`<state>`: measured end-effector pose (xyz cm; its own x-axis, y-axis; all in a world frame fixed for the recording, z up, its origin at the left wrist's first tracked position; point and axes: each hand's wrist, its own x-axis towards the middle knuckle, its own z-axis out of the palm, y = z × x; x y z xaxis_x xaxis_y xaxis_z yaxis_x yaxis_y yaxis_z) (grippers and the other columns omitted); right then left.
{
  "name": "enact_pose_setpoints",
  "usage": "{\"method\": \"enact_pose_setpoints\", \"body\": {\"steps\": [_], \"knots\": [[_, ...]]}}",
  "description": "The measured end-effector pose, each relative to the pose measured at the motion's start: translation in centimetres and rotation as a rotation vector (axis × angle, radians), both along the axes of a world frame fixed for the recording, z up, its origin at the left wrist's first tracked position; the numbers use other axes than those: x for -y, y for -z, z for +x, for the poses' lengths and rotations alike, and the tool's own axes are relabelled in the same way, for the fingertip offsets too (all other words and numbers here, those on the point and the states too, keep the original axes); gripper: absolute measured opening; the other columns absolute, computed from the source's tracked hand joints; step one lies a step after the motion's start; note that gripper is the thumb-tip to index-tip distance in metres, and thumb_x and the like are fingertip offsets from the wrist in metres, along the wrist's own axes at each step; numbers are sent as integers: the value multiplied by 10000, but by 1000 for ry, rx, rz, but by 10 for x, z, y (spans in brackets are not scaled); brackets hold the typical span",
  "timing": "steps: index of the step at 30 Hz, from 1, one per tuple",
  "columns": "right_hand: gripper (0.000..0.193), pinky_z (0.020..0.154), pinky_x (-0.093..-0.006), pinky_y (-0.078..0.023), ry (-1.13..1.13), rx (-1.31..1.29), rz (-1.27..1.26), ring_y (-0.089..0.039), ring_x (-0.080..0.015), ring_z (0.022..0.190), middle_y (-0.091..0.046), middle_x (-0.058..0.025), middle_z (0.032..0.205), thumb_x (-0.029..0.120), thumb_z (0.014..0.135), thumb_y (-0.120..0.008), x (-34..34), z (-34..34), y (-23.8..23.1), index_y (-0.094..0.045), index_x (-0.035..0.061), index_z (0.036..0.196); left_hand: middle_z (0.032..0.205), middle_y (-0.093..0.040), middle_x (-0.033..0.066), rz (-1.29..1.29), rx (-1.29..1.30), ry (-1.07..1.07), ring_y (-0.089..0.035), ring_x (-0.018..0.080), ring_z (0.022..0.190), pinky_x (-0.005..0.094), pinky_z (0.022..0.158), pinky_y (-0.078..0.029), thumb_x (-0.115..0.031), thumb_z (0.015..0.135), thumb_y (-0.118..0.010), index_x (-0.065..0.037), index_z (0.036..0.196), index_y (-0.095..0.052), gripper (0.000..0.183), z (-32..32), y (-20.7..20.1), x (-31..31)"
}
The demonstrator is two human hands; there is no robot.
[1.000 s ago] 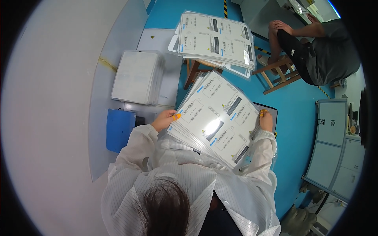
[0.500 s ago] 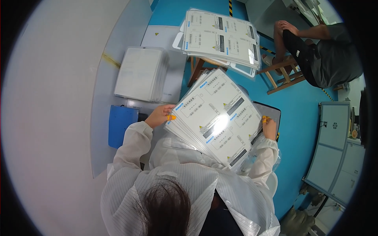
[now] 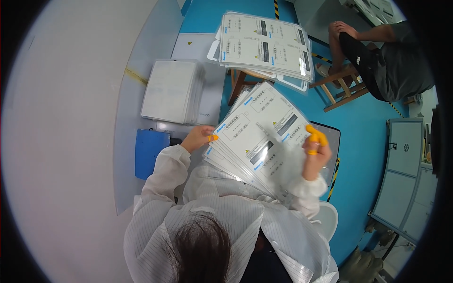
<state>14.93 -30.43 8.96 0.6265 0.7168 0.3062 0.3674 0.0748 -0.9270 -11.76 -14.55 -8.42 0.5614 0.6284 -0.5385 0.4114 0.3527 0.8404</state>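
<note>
A fanned stack of white printed sheets, each with blue marks and dark label blocks, lies slanted before my lap. My left hand grips its left edge, thumb on top and a yellow finger cot on one finger. My right hand is raised over the right part of the stack, its fingers curled together in yellow finger cots. Beside it a hazy, see-through blur covers part of the print; whether this is a film in those fingers is unclear. White striped sleeves cover both my forearms.
Ahead, another stack of printed sheets rests on a wooden stool. At left stand a pile of white panels and a blue box. A person sits at far right; grey cabinets line the right side.
My right hand has left the right edge of the sheets, rising and moving slightly inward over them. My left hand keeps its grip on the left edge.
</note>
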Motion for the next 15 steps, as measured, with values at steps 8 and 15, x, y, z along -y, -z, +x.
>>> {"method": "enact_pose_setpoints", "body": {"steps": [8,15], "knots": [[173,495,-293,-457,-296,332,-185,-580,-236,546,-623,-112,780,90,794,-560,-36,-59,134,-612,36,950,852,-651,152,466,-100,-8,-633,221,708,257,665,-495,25,710,-586,18,990,-621,283,23,-34,-2],[158,499,-288,-465,-329,267,-190,-587,-231,556,-619,-110,783,93,777,-588,-43,-68,133,-613,25,918,854,-639,166,820,-234,94,-633,252,686,288,642,-503,19,705,-576,12,983,-623,281,25,-56,2]]}}
